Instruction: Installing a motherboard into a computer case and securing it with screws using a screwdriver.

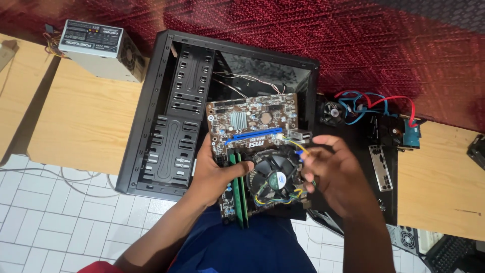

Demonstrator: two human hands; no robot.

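My left hand (216, 174) grips the left edge of a brown motherboard (251, 121), thumb lying across its two green memory sticks (238, 194). The board is held tilted above an open black computer case (177, 111). A round black cooler fan (275, 177) sits on the board. My right hand (333, 174) is at the board's right edge, fingers pinching thin yellow and white wires (294, 143) beside the fan.
A grey power supply (101, 48) lies at the back left on a wooden bench. To the right lie a small black fan (332, 112), red and blue cables (374, 103), a metal port shield (380, 167) and a drive. White tiled floor below; red carpet behind.
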